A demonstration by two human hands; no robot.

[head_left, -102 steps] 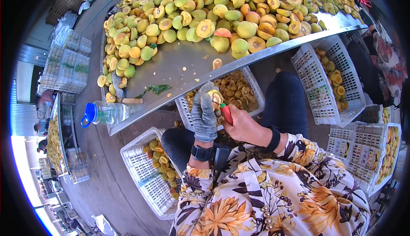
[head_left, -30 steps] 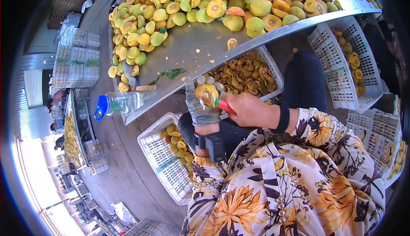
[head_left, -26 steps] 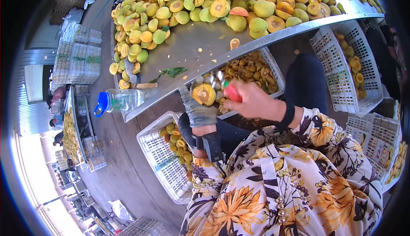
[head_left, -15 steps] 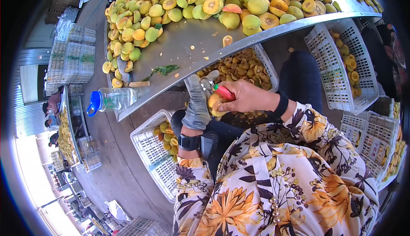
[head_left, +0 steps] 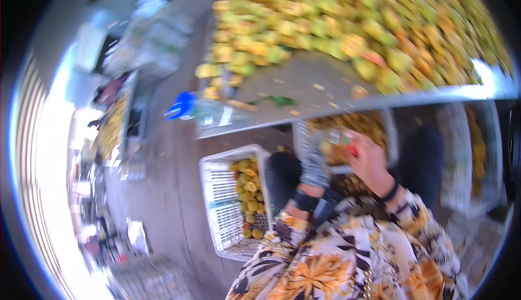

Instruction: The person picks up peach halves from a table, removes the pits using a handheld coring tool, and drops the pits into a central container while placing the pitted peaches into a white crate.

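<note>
Left hand (head_left: 315,161), right hand (head_left: 371,160) and table (head_left: 334,80) had shifted rightward in view. The right fingers clamped a red tool (head_left: 353,150); blur hid whether the left ones gripped the fruit (head_left: 326,147) between them, near the table's front edge. Tool work seemed in hand, wanting a steady hold next. Beyond lay a heap (head_left: 304,26).

Harsh white daylight comes from my far left, where the bright opening (head_left: 57,191) burns out with a bluish fringe. A second glare whitens the right end of the bench (head_left: 320,80); below it lies dull shade. Blur streaks the fruit pile (head_left: 325,20) and softens my left grip (head_left: 316,161); the red handle (head_left: 353,150) in my right grip (head_left: 367,156) seems, as far as I can tell, just a smudge. Towards the edges, lines bow and corners blacken.
</note>
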